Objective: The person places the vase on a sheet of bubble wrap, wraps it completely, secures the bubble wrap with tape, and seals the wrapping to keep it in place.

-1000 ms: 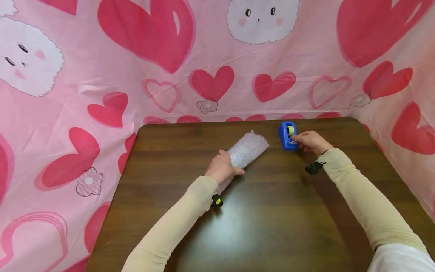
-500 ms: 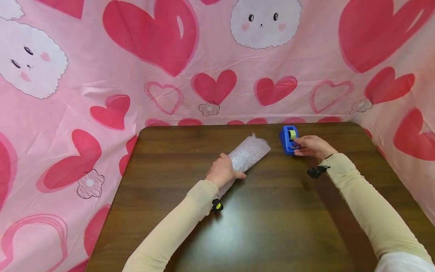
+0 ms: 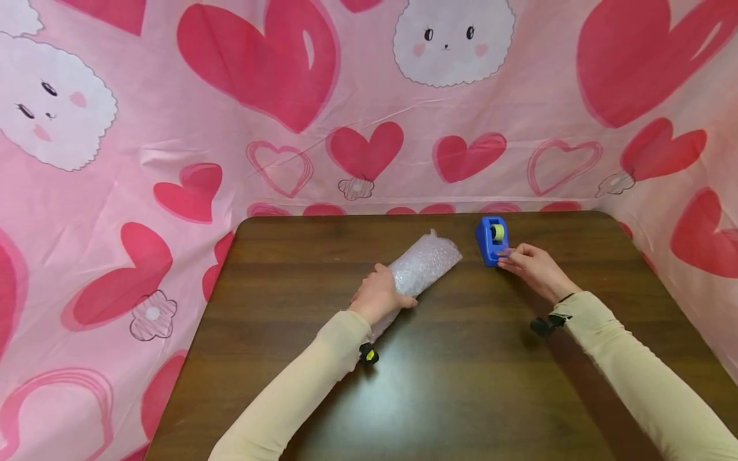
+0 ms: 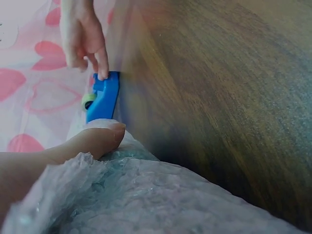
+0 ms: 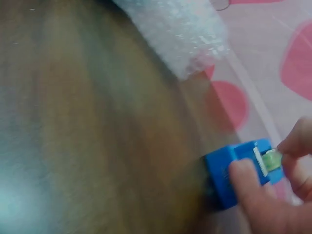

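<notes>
Head view: the left hand [image 3: 377, 296] grips a bubble-wrap bundle [image 3: 425, 264] left of the tape dispenser [image 3: 490, 246]. Left wrist: its thumb [image 4: 100, 139] crosses the bundle. Right wrist: the right hand [image 5: 278, 214] seemingly pinches tape [image 5: 272, 161] at the dispenser; drawing a strip, I'd guess, which calls for a clean tear.

Whatever the bubble-wrap bundle [image 3: 426, 264] contains is hidden by its cloudy layers, and its near end disappears under the left hand [image 3: 378, 294] and wrist in the head view. The left wrist view cuts the bundle off at the bottom edge and shows little of that hand but the thumb, which stands in front of one end of the blue tape dispenser [image 3: 490, 243]. The right wrist view is blurred, slicing the right hand [image 3: 533, 269] at the picture's edge and the bundle at the top. Whether the right fingertips pinch any tape is too small to tell. Both sleeves [image 3: 305, 378] run out of the head view.
</notes>
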A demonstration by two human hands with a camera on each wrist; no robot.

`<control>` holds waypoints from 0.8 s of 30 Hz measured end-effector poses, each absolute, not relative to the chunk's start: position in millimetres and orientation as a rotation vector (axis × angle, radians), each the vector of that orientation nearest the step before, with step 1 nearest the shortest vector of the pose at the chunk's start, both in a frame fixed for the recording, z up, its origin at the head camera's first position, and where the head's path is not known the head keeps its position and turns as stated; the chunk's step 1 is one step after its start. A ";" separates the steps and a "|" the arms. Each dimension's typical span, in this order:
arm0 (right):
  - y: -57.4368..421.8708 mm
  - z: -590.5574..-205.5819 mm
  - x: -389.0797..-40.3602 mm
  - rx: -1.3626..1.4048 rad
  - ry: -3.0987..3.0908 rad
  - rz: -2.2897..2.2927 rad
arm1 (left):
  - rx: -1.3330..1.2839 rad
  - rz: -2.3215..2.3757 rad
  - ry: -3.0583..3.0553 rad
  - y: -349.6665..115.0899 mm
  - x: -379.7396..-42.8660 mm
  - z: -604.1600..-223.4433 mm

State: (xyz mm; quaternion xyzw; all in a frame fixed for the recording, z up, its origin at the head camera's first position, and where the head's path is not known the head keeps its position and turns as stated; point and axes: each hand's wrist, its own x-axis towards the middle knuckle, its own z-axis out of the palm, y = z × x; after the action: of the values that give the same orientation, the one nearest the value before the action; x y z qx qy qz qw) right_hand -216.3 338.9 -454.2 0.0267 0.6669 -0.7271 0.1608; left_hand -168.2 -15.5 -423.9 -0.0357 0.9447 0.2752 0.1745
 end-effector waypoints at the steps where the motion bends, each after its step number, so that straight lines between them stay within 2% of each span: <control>1: 338.9 -456.3 -213.2 0.044 1.895 -2.099 | -0.094 0.786 2.677 -16.1 -168.0 -424.1; 6: 338.6 -466.7 -202.8 -0.063 1.796 -2.235 | -0.045 0.810 2.679 -20.1 -167.1 -424.3; 9: 336.9 -468.9 -199.3 -0.096 1.961 -2.201 | -0.026 0.816 2.678 -21.1 -167.0 -424.8; 16: 335.5 -463.9 -200.5 -0.275 2.831 -1.533 | -0.029 0.807 2.693 -19.1 -169.2 -426.3; 21: 336.8 -458.4 -203.7 -0.347 2.957 -1.304 | -0.046 0.801 2.691 -18.9 -170.0 -426.7; 24: 334.8 -453.9 -204.5 -0.261 2.919 -1.263 | -0.047 0.798 2.690 -18.6 -170.6 -427.3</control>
State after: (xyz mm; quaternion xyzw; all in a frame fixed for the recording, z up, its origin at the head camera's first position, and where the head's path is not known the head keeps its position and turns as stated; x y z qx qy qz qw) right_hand -204.5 334.8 -453.9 -0.0817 0.9145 -0.3956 -0.0250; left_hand -170.6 -18.6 -427.3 -0.0166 0.9451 0.2805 0.1667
